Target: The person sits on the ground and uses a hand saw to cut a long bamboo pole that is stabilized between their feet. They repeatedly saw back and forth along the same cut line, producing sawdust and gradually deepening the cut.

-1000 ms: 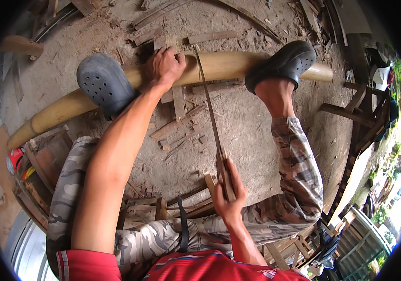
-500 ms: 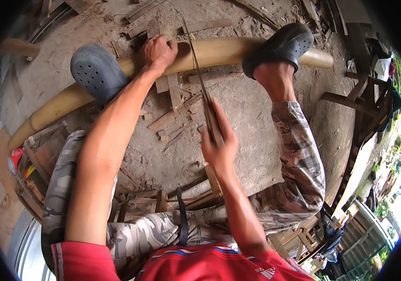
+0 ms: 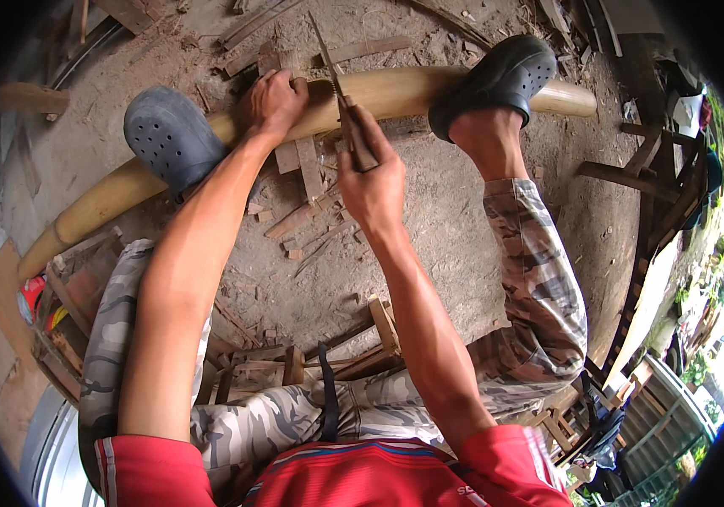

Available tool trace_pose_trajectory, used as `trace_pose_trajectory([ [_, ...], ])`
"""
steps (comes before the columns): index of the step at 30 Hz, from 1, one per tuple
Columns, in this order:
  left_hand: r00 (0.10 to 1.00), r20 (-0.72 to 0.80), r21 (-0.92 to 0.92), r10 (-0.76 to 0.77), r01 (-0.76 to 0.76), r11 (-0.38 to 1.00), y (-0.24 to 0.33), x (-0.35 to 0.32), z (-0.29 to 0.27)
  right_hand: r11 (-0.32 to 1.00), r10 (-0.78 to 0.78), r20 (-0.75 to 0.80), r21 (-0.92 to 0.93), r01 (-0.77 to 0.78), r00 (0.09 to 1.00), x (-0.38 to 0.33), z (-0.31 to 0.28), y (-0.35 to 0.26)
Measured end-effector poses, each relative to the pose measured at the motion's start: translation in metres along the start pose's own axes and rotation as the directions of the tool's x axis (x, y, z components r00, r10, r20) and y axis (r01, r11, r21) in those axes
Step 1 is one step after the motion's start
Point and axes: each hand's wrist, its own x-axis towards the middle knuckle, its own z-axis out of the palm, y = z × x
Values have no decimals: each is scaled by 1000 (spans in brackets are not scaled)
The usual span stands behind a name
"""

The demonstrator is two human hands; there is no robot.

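Note:
A long yellowish bamboo pole (image 3: 404, 91) lies crosswise on the ground, slightly curved in this view. My left hand (image 3: 273, 103) is closed over it, left of the middle. In my right hand (image 3: 372, 188) is the wooden handle of a handsaw (image 3: 360, 145). Its narrow blade crosses the pole just right of my left hand and points away from me. Whether there is a cut under the blade I cannot make out. My left dark clog (image 3: 172, 135) and right dark clog (image 3: 497, 84) rest on the pole, one on either side of my hands.
Wood offcuts (image 3: 298, 165) and chips litter the dirt floor below and beyond the pole. A small wooden frame (image 3: 294, 365) stands close to me between my legs. Dark timber supports (image 3: 632, 182) rise at the right, with a greenish crate (image 3: 666, 422) at lower right.
My right hand has pushed the saw away from me, so its handle is now close to the pole. My left hand and both feet keep their places on the pole.

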Motion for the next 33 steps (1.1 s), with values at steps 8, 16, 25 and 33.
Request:
trace_pose_trajectory([
  [8,997,-71,100,-5,12,995,3,-6,1,995,85,118,-68,-77,989,-127,-79,-41],
  [16,998,16,60,-54,53,997,-15,-1,-2,997,41,67,-68,-37,997,-94,-37,-17],
  [25,997,-56,20,45,-44,999,-7,-3,9,993,107,12,-54,-106,994,8,16,-7],
  [33,997,-75,76,-36,42,996,-15,-6,0,997,72,73,-32,-70,995,-121,-54,-26],
])
